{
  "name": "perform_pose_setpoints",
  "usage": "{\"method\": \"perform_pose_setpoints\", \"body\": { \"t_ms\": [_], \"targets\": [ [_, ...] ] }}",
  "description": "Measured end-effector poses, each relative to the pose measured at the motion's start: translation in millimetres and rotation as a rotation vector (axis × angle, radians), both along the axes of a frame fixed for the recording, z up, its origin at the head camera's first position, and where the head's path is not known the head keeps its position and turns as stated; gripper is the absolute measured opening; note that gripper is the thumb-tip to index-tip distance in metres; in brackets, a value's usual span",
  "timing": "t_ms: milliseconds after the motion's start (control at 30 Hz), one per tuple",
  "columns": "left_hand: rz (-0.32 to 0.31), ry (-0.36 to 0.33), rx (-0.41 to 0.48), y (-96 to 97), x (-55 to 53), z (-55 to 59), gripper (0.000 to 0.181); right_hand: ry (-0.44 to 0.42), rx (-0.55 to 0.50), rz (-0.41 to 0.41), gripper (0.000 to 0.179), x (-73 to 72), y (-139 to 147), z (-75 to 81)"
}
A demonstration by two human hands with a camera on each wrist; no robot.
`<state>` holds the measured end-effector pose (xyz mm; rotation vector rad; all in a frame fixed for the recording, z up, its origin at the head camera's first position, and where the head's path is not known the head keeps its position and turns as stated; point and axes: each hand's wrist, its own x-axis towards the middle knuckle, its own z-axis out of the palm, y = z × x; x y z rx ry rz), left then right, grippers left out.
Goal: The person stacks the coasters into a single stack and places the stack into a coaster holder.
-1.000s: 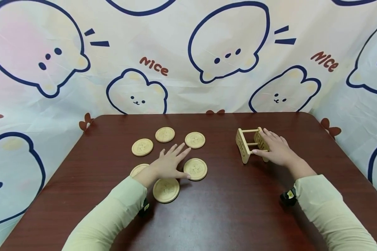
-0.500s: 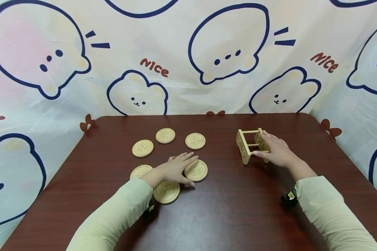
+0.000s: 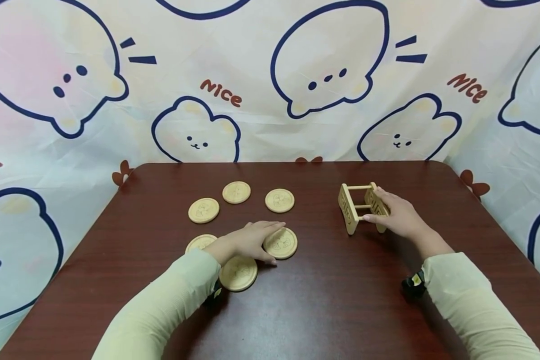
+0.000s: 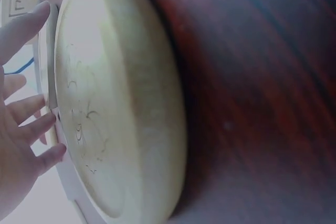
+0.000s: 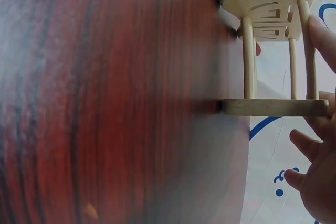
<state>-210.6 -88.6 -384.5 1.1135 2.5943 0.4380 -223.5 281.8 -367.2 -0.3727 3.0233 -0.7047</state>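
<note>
My left hand [image 3: 251, 241] reaches over a round wooden coaster [image 3: 283, 243], thumb at its near side and fingers along its far side. In the left wrist view the fingers are spread a little, beside that coaster [image 4: 51, 59]. Another coaster [image 3: 238, 273] lies below my left wrist and fills much of the left wrist view. My right hand [image 3: 401, 216] holds the right end of a small wooden coaster rack [image 3: 348, 210] standing upright. As the right wrist view shows, the thumb presses a dowel [image 5: 308, 51] and the index finger lies behind the end panel [image 5: 275, 107].
Several more coasters lie flat on the dark brown table [image 3: 324, 305]: one [image 3: 200, 242] partly behind my left wrist, others [image 3: 204, 210] [image 3: 236, 192] [image 3: 279, 200] farther back. A printed cloth [image 3: 306, 135] hangs behind the table's far edge.
My left hand has lowered and its fingers have drawn together around the right-hand coaster. The fingers of my right hand have bent more at the rack, which stays in place.
</note>
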Motion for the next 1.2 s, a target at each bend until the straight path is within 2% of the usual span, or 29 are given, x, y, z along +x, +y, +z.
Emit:
{"method": "perform_pose_setpoints", "body": {
  "t_ms": [300, 833, 1200],
  "targets": [
    [-0.017, 0.008, -0.014, 1.2, -3.8, -4.3, 0.085, -0.027, -0.011, -0.024, 0.093, 0.4, -0.1, 1.0],
    [-0.021, 0.028, -0.046, 3.7, -5.5, -0.5, 0.077, -0.070, 0.014, -0.033, 0.096, 1.1, -2.4, 9.4],
    [-0.032, 0.042, -0.008, 5.3, -8.5, -3.2, 0.079, -0.070, 0.022, -0.038, 0.096, 1.2, -2.7, 7.3]
  ]
}}
